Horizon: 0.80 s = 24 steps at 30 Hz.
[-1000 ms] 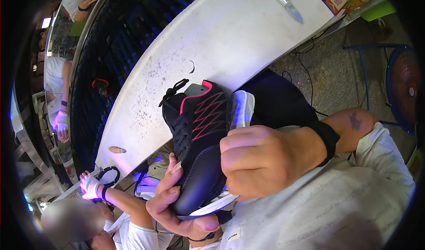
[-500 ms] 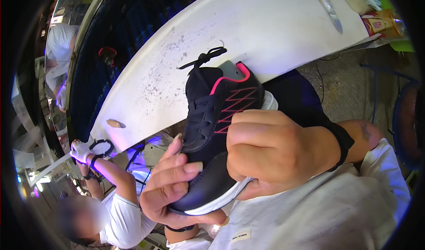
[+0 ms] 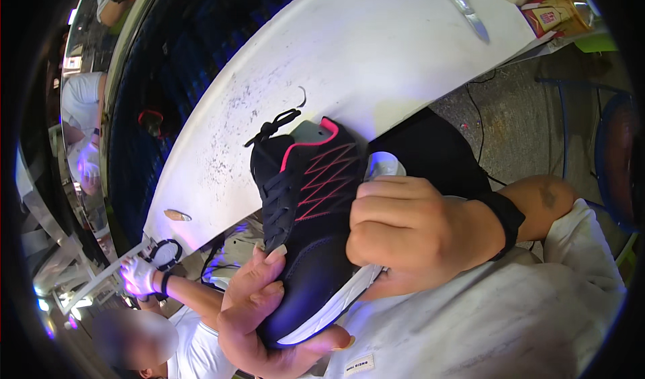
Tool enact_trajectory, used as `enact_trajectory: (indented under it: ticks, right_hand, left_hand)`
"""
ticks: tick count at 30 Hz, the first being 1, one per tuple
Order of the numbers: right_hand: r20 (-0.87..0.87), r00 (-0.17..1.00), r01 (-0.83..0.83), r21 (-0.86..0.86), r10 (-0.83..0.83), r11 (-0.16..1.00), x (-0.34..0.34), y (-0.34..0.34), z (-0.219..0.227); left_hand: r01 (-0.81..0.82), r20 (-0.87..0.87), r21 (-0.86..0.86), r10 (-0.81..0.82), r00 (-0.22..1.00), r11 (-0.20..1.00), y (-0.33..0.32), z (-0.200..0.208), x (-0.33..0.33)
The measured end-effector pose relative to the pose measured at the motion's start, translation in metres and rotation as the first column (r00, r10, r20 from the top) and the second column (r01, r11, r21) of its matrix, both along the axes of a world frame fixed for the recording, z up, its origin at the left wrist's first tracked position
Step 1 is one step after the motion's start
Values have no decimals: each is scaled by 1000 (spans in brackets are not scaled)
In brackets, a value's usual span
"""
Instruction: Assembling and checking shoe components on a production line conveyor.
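Note:
A black sneaker (image 3: pixel 321 241) with pink zigzag stitching, a pink collar edge and a white sole tilts between my two hands, its toe toward me. My left hand (image 3: pixel 250 325) is closed around the toe, fingertips on the upper near the laces and thumb under the sole. My right hand (image 3: pixel 410 234) is curled into a fist against the sole's right edge at midfoot; its fingertips are hidden. Behind the fist shows the white heel (image 3: pixel 384 165). A loop of black lace (image 3: pixel 274 125) sticks out past the tongue, over the bench.
Beyond the sneaker runs a curved white bench (image 3: pixel 329 50) with dark specks. On it lie a wooden-handled knife (image 3: pixel 462 8), a small tan piece (image 3: pixel 177 215) and, far right, a red-and-yellow package (image 3: pixel 552 16). At lower left works another person's white-gloved hand (image 3: pixel 139 275). A blue-framed chair (image 3: pixel 615 157) stands right.
The sneaker and my left hand have shifted left and a little down. My left fingers have drawn back toward the shoe's side. The whole view has shifted, moving the knife and package leftward.

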State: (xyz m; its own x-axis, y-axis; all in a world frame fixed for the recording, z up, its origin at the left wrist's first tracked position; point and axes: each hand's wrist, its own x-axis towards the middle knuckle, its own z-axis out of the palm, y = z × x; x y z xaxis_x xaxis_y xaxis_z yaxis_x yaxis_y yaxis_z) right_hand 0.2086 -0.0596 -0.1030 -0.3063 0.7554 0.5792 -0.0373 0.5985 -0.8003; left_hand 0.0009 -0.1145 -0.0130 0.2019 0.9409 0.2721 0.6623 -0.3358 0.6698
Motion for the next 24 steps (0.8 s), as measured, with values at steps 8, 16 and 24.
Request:
enact_trajectory:
  ticks: [8, 16, 24]
  right_hand:
    - [-42, 994, 100, 91, -96, 991, -2, -13, 9]
    - [-217, 974, 96, 156, -61, 983, -5, -14, 7]
    - [-155, 987, -17, 158, 42, 987, -18, 11, 1]
  left_hand:
    - [83, -92, -64, -89, 992, 994, -6, 16, 12]
    - [-51, 147, -26, 54, 988, 998, 3, -2, 44]
    - [457, -214, -145, -479, 852, 878, 38, 26, -27]
